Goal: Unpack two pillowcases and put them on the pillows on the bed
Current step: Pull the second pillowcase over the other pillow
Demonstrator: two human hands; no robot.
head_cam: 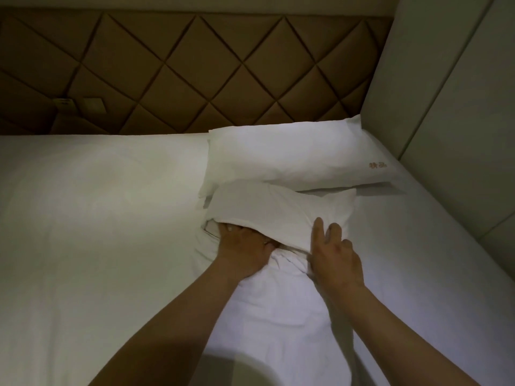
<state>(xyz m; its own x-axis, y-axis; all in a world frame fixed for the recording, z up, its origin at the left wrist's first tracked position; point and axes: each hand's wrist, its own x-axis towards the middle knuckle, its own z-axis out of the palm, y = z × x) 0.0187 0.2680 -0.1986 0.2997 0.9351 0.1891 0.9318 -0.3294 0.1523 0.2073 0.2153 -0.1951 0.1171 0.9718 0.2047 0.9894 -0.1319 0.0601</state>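
Left hand (pixel 242 247) has its fingers shoved into the open mouth of the pillowcase (pixel 278 210), so can't tell what they're gripping in there. Right hand (pixel 334 257) lies relaxed on top of the case, fingers straight, thumb hidden by the hem. The pillow (pixel 267 307) is only partly inside, the near end sticking out. Behind it, a dressed second pillow (pixel 292 157) sits in the bed (pixel 97 218)'s far right corner, against the headboard (pixel 195 73).

We see 2 white pillows on the bed (pixel 83 218): near pillow (pixel 278 210) overlaps far pillow (pixel 292 154), which has orange lettering (pixel 378 165). Our L hand (pixel 242 247) has fingers tucked out of sight under the near pillow's edge; R hand (pixel 335 254) rests on it, fingers straight.
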